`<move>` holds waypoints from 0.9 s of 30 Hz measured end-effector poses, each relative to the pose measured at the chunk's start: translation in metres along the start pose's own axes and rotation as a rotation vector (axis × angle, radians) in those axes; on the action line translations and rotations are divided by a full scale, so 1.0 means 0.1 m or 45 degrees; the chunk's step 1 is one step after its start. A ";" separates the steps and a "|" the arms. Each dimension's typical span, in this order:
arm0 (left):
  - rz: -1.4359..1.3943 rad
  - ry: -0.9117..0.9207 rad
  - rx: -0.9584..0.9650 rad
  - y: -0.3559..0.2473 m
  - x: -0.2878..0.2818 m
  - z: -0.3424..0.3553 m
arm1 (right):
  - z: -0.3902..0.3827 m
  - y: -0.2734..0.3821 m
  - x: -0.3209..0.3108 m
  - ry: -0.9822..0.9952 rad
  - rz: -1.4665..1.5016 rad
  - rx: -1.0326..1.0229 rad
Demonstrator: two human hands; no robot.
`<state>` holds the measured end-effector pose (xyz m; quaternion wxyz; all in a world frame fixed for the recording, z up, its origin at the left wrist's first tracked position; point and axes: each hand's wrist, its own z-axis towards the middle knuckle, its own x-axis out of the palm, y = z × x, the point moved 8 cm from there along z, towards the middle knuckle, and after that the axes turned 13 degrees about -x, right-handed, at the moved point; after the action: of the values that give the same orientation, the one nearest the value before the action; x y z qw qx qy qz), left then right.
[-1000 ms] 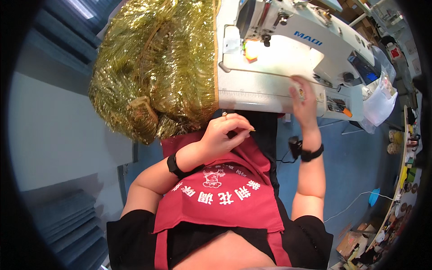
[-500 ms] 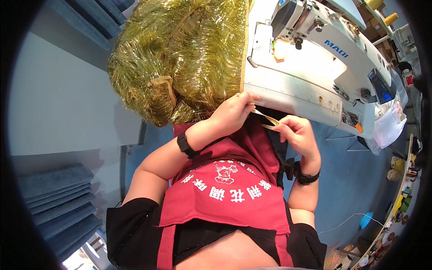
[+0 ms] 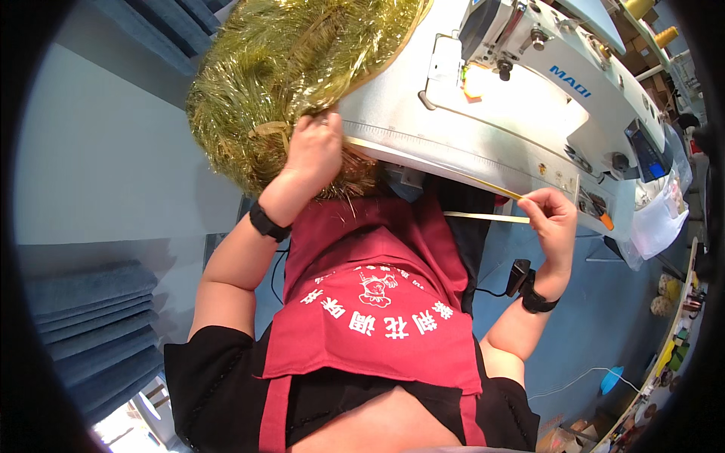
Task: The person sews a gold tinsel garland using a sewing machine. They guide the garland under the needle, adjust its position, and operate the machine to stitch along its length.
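The picture's far edge cuts off the gold-green tinsel fabric and the white sewing machine. How the left hand's fingers grip is hidden against the fabric; the thin yellow strip's left end is unclear. Glare washes out the counter beneath the needle. Shelf items at right are too small to tell.

Red apron, black short sleeves
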<state>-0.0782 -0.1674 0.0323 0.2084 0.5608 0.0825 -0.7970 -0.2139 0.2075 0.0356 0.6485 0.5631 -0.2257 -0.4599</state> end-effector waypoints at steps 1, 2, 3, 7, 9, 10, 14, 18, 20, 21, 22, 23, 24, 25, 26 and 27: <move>0.070 0.085 -0.076 0.17 0.05 0.02 | 0.05 0.09 0.05 -0.001 -0.162 -0.135; 0.060 0.075 -0.109 0.27 0.03 0.03 | 0.09 0.16 0.10 -0.021 -0.344 -0.247; 0.058 0.064 -0.157 0.37 0.03 0.05 | 0.11 0.21 0.19 -0.041 -0.526 -0.360; -0.209 -0.063 -0.227 0.54 -0.07 0.02 | 0.17 0.17 0.29 -0.054 -0.549 -0.300; -0.296 -0.100 -0.259 0.60 -0.11 -0.01 | 0.19 0.24 0.30 -0.054 -0.637 -0.417; -0.346 -0.136 -0.274 0.64 -0.14 -0.02 | 0.19 0.27 0.29 -0.051 -0.674 -0.471; -0.354 -0.105 -0.313 0.75 -0.12 -0.04 | 0.17 0.25 0.30 -0.064 -0.743 -0.511; -0.425 -0.177 -0.304 0.86 -0.16 -0.09 | 0.16 0.13 0.27 -0.102 -0.661 -0.451; -0.473 -0.212 -0.310 0.90 -0.17 -0.11 | 0.18 0.01 0.21 -0.159 -0.513 -0.368; -0.485 -0.198 -0.345 0.92 -0.15 -0.11 | 0.18 -0.05 0.18 -0.183 -0.434 -0.320; -0.496 -0.181 -0.381 0.93 -0.14 -0.12 | 0.18 -0.09 0.15 -0.190 -0.417 -0.293; -0.509 -0.175 -0.411 0.93 -0.12 -0.11 | 0.20 -0.12 0.11 -0.205 -0.403 -0.275; -0.507 -0.195 -0.425 0.92 -0.12 -0.11 | 0.22 -0.15 0.06 -0.222 -0.392 -0.256; -0.509 -0.209 -0.441 0.90 -0.12 -0.11 | 0.22 -0.15 0.02 -0.239 -0.434 -0.273; -0.511 -0.225 -0.455 0.88 -0.11 -0.10 | 0.22 -0.16 -0.02 -0.257 -0.476 -0.291; -0.516 -0.257 -0.480 0.88 -0.12 -0.11 | 0.22 -0.15 -0.05 -0.273 -0.518 -0.308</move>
<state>-0.0280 -0.2399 0.0491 0.1525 0.4021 0.3182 -0.8449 -0.2396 0.2012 0.0289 0.5774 0.4633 -0.1186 -0.6617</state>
